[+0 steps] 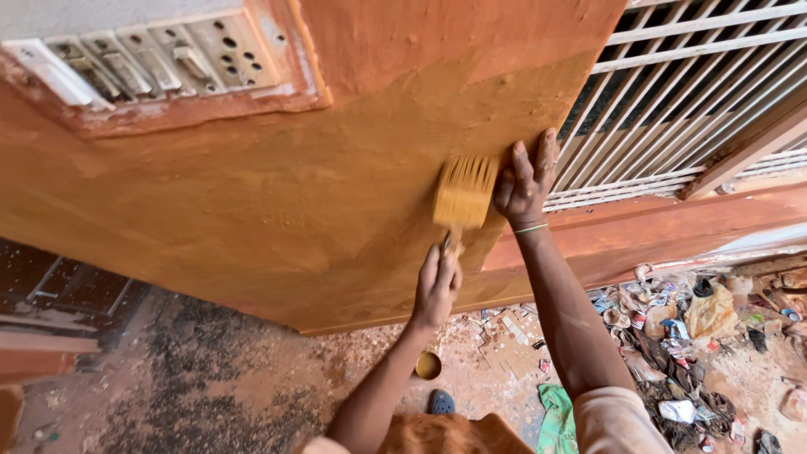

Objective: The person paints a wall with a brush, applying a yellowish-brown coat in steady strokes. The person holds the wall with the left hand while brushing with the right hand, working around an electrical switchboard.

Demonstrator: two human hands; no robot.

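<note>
Paintbrush [463, 192], just one, sits a little right of the frame's middle, its wide yellow-coated bristles flat against the orange wall [252, 193]. One left hand [436, 287] grips the brush handle from below, fingers pressed together and curled around it. One right hand [526, 181] rests flat on the wall just beside the bristles, fingers spread and pointing up, a thin green band at the wrist. That hand lies at the wall's right edge, where the white window grille [672, 92] begins. In the upper left of the frame is one switch panel [151, 59] with a row of switches. Below the wall's lower edge the floor [210, 378] lies open at lower left; one small round tin [428, 365] sits between the arms, and a heap of litter [698, 336] crowds the lower right.
</note>
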